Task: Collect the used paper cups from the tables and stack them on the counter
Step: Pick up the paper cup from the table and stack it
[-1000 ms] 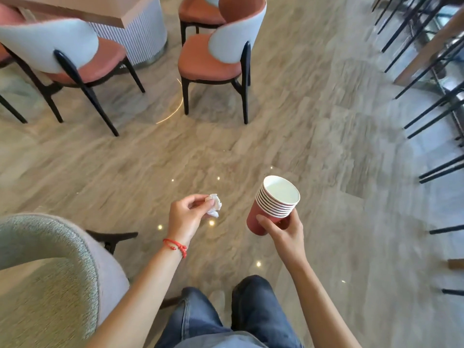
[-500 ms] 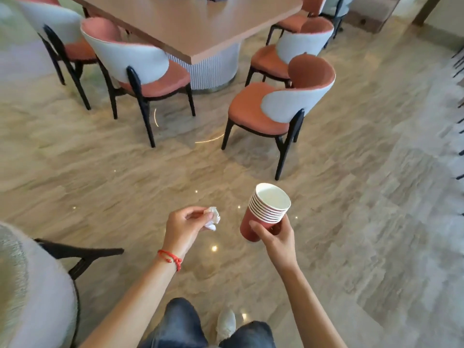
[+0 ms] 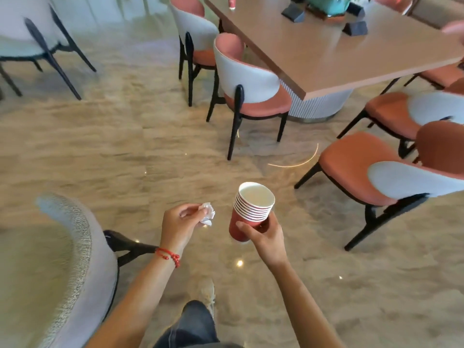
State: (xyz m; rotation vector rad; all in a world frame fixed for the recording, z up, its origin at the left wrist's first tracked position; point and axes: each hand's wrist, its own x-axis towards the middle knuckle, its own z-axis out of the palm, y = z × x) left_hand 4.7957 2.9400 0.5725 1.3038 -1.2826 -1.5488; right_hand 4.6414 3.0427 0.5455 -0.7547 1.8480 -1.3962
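My right hand [image 3: 266,234] grips a stack of several nested red paper cups [image 3: 251,209] with white insides, tilted slightly left, above the floor. My left hand [image 3: 179,223], with a red string bracelet on the wrist, pinches a crumpled white paper napkin [image 3: 208,214] just left of the cups. A long wooden table [image 3: 339,49] stands ahead to the upper right. At its far left edge stands one small red cup [image 3: 232,2], blurred.
Orange-and-white chairs [image 3: 251,81] stand around the table, with two more [image 3: 391,169] at right. A grey upholstered chair [image 3: 65,259] is close at lower left. A teal planter [image 3: 329,5] and dark wedge signs [image 3: 355,27] sit on the table. The marble floor [image 3: 100,151] stretches between.
The view has swung up and left, bringing the long table and its chairs closer and more into sight. Both hands keep their hold on napkin and cup stack.
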